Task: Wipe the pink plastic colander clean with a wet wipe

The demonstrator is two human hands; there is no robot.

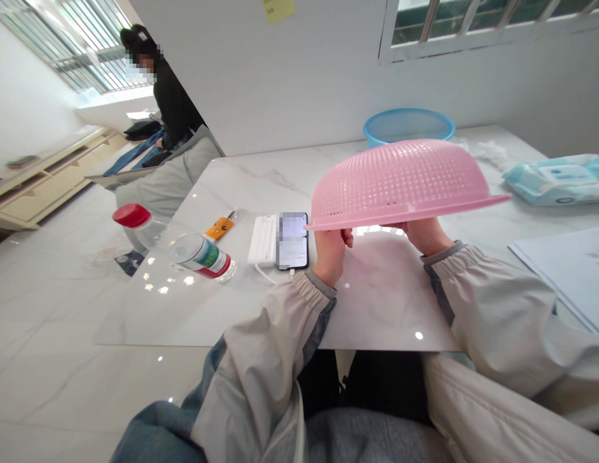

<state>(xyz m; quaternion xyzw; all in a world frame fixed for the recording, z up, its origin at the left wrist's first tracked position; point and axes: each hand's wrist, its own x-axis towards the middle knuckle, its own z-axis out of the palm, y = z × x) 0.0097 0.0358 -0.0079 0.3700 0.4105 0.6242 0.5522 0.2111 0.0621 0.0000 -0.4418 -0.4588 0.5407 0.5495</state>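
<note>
Above the near edge of the table (376, 302), I hold the pink basket (400, 180) upside down, dome up and rim down, clear of the marble with a gap of air beneath it. My left hand (331, 252) meets the rim at its near left edge, fingers (347, 238) curled in under the lip and closed on it. My right hand (424, 236) comes up under the rim further right. Its fingers are hidden behind the plastic, so I cannot tell whether they are curled or flat. The rim tilts a little, higher on the right than on the left. To hold this well, I judge, the two hands should share the weight evenly and the lip should sit deep in the fingers rather than on the tips, since the plastic looks light, thin and smooth. Both hands are on the near side only, so the far rim has no support. Firm wrists would stop it tipping away from me. The phone (293, 240) lies just left of my left hand, touching a white pack (264, 240), with a bottle (183, 247) on its side further left. Behind the basket stands a blue basin (408, 124), and wipes (554, 179) and a sheet (569, 263) lie to the right. A seated person (171, 96) is well apart, beyond the table.
</note>
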